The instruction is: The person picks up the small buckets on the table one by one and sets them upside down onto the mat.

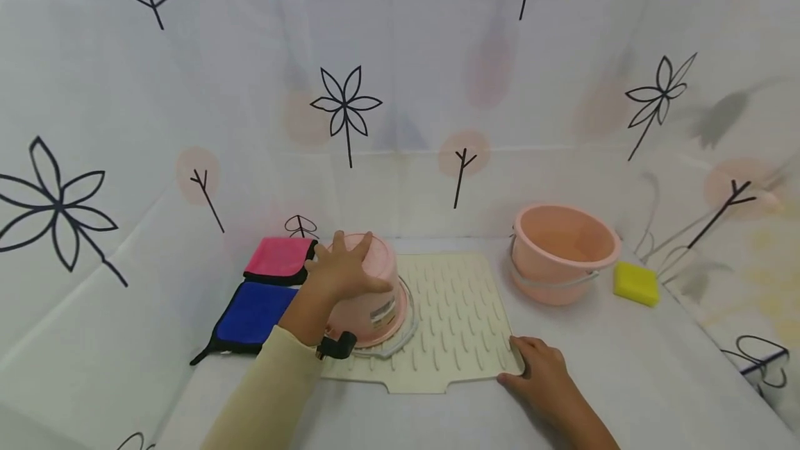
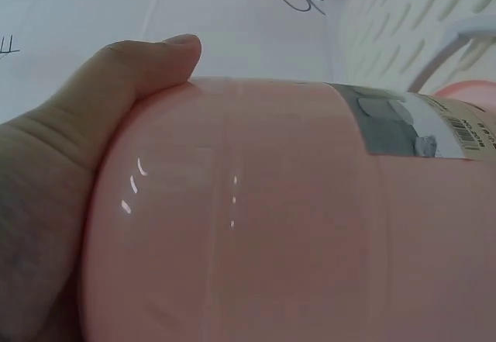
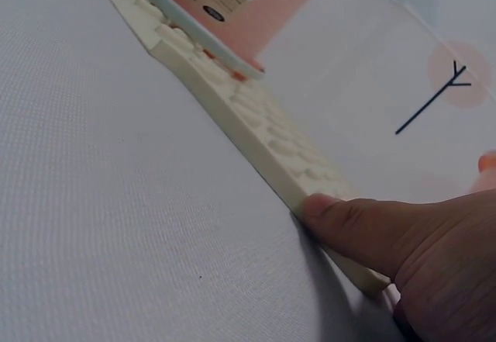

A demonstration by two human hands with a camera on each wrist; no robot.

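Note:
An upside-down pink bucket (image 1: 369, 297) stands on the left part of a cream plastic washboard (image 1: 446, 311) with rows of raised ridges. My left hand (image 1: 340, 273) grips the bucket's upturned base from above, fingers spread over it. In the left wrist view, the thumb (image 2: 167, 59) bends over the base's edge, while a label (image 2: 418, 125) shows on the bucket's wall. My right hand (image 1: 540, 373) holds the washboard's front right corner between thumb and fingers. In the right wrist view, the thumb (image 3: 356, 222) lies on the board's edge and the fingers are mostly hidden.
A second pink bucket (image 1: 556, 262) stands upright at the back right, beside a yellow sponge (image 1: 636, 284). Left of the washboard lie a pink cloth (image 1: 275, 257) and a blue cloth (image 1: 253, 314) with black edging. A patterned white sheet (image 1: 400, 103) hangs behind.

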